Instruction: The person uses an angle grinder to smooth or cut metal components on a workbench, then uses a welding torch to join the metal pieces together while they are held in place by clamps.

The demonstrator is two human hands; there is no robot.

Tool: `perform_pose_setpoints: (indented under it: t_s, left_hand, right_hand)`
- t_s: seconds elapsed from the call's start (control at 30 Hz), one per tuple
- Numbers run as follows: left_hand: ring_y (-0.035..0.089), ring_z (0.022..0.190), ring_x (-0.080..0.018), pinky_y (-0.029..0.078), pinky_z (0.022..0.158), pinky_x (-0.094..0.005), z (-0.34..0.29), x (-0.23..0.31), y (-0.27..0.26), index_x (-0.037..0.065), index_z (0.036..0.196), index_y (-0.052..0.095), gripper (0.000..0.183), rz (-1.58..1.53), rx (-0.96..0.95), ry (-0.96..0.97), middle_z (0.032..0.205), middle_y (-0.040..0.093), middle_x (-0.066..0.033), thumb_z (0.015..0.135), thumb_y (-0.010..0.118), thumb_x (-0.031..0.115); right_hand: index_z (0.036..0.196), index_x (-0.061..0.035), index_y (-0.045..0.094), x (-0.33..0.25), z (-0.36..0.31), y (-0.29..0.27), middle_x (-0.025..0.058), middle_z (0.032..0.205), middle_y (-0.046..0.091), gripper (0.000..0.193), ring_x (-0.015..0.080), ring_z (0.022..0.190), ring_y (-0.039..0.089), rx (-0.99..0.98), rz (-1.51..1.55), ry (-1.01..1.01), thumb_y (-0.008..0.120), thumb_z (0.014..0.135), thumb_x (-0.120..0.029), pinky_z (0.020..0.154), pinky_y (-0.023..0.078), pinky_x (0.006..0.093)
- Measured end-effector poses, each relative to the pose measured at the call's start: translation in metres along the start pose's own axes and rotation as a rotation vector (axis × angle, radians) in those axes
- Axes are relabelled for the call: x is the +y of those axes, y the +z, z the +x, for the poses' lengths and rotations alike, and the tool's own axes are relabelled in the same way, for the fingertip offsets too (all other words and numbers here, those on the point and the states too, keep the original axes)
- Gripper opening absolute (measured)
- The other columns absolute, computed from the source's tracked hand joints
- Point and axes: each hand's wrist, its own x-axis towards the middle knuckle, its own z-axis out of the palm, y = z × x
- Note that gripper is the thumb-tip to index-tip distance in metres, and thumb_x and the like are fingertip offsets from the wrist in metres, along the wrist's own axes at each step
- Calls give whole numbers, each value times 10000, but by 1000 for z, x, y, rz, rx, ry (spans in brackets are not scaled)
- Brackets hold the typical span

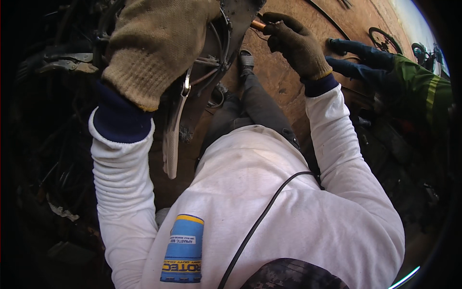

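Observation:
My left hand (156, 45), in a brown knitted work glove, is at the upper left over a dark metal piece (236, 24) with several thin rods or cables. Its fingers are hidden or cut off by the top edge, so its grip does not show. Below it hangs a long light-grey handle with a shiny metal end (175, 120). My right hand (299, 45), gloved alike, is to the right of the metal piece. Its fingers are closed around a short copper-coloured rod or tube (258, 24) that points toward the piece.
Locking pliers (72, 62) sit at the far left among dark metal parts. A black cable (264, 212) crosses my white shirt. Another person in a green jacket (423, 86) and blue trousers is low at the right, near a bicycle wheel (385, 40). The floor (279, 89) is brown and stained.

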Motion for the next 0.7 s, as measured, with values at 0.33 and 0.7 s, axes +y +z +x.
perform_pose_setpoints:
  t_s: [0.33,0.7]
  left_hand:
    - [722,1127,-267,600,975,-367,-5,-14,25,78,1059,781,228,-223,-46,54,1107,780,-85,859,705,-1]
    - [707,1113,-267,595,891,-394,-3,-15,27,65,953,768,179,-298,-95,-22,1082,765,-72,794,703,16]
  right_hand:
    - [1194,-2,676,-21,34,-18,101,956,704,239,211,786,678,109,434,-49,652,971,-86,713,562,341]
    - [1248,13,680,-64,97,-39,53,962,699,407,149,826,681,-35,26,-342,586,1079,-346,741,544,278]
